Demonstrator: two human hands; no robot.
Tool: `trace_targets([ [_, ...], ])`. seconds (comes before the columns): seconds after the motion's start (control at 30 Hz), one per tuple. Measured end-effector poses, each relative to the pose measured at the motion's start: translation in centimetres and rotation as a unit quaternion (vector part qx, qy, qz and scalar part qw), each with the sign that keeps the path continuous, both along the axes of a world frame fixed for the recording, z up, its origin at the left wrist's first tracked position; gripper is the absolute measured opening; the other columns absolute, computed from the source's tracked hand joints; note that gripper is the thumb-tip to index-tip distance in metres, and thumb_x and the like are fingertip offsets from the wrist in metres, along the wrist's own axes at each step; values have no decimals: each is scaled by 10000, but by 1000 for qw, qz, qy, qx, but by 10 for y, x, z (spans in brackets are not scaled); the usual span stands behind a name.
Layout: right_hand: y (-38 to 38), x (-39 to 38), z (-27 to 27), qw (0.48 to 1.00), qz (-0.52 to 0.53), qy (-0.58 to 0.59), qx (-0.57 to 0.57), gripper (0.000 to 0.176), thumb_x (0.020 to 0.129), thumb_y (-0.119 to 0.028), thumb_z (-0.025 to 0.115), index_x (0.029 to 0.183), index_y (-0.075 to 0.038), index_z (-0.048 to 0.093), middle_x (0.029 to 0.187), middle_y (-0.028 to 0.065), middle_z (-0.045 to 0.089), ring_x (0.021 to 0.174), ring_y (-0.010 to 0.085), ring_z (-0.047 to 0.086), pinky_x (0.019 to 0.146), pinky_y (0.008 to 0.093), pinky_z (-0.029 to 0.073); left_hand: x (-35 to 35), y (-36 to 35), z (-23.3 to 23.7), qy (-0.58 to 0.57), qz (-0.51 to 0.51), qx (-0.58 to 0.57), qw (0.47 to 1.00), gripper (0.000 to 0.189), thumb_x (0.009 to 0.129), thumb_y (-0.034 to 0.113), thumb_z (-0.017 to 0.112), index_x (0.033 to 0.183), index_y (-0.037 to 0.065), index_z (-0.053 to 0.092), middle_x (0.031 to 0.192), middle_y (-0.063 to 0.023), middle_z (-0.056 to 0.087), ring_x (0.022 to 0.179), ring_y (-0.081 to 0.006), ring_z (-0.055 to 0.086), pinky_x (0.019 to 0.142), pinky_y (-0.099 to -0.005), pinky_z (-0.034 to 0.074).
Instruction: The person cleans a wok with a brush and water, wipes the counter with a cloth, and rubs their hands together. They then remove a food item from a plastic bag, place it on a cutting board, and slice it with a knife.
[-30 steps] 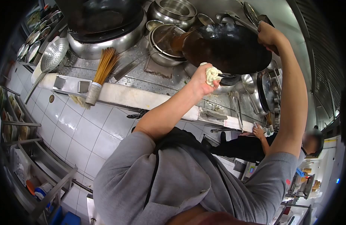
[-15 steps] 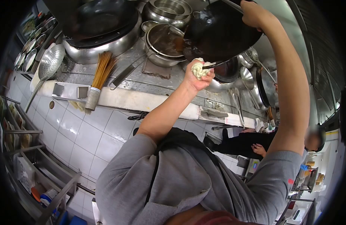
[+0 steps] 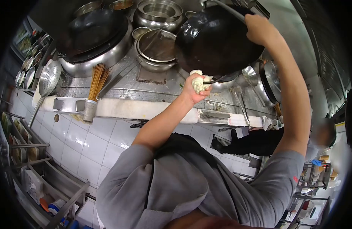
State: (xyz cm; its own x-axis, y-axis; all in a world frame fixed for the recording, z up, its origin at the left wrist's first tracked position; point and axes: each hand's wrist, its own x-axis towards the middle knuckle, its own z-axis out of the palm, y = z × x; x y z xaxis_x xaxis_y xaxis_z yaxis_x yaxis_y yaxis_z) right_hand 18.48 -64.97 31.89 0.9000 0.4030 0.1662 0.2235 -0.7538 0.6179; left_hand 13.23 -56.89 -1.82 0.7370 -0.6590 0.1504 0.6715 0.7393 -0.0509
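Observation:
My left hand (image 3: 196, 88) is closed around a bunched pale cloth (image 3: 200, 84), which wraps the near handle of a black wok (image 3: 220, 44). The wok is tilted above the stove, its left edge beside a round strainer (image 3: 157, 45) resting over a metal bowl (image 3: 157, 65). Raised at the upper right, my right hand (image 3: 260, 29) grips a long metal utensil handle (image 3: 227, 10) that crosses the wok's far rim. The working end of that utensil cannot be made out.
On the left are a large wok (image 3: 96, 30), a perforated skimmer (image 3: 50, 78) and a bamboo brush (image 3: 96, 86). Stacked metal pots (image 3: 159, 13) stand behind the strainer. A ladle (image 3: 250, 75) lies at right. Another person in dark trousers (image 3: 252, 144) stands to the right.
The view has shifted slightly. The wok's tilt has changed, and the brown patch at its left lip beside the strainer no longer shows. Both hands keep their holds.

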Motion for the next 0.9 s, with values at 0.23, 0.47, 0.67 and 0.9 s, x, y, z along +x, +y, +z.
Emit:
trace_targets([
  [0.23, -109, 26, -59, 993, -53, 15, 101, 268, 755, -76, 650, 1008, 8, 626, 964, 241, 675, 933, 422, 659, 825, 473, 549, 28, -37, -12, 36, 36, 216, 975, 110, 755, 188, 602, 757, 84, 567, 680, -84, 597, 509, -216, 547, 327, -261, 321],
  [0.47, -155, 94, -142, 932, 99, -21, 349, 326, 807, -108, 614, 1107, 22, 605, 836, 270, 671, 755, 417, 674, 713, 476, 548, 67, -89, 11, 22, 113, 471, 875, 99, 806, 187, 591, 782, 95, 561, 644, -71, 585, 456, -187, 545, 315, -269, 304],
  [0.67, -73, 190, -147, 679, 32, 309, 665, 118, 882, -41, 591, 961, 47, 593, 606, 58, 540, 428, 133, 522, 342, 298, 417, 107, -95, 0, 78, 63, 479, 872, 111, 834, 198, 592, 838, 93, 554, 639, -75, 570, 438, -185, 536, 301, -265, 336],
  [0.9, 50, 332, -161, 505, 38, 334, 795, 126, 853, -8, 569, 780, 92, 596, 619, 140, 606, 479, 236, 602, 407, 362, 475, 88, -97, 15, 93, 67, 488, 865, 251, 837, 310, 698, 929, 102, 592, 754, -49, 633, 611, -162, 618, 477, -281, 463],
])
